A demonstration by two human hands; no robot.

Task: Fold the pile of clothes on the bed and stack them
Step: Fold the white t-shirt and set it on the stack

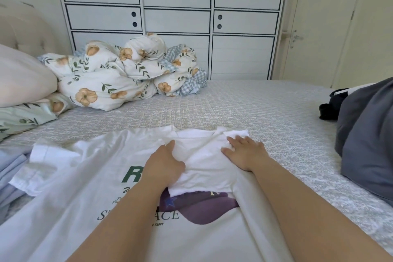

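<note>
A white printed T-shirt (85, 187) lies spread on the near part of the bed (265, 108), its right side folded inward. The left hand (165, 166) pinches the folded cloth near the collar; the right hand (244, 152) presses flat on it, fingers straight. Grey clothes (368, 134) lie far right.
</note>
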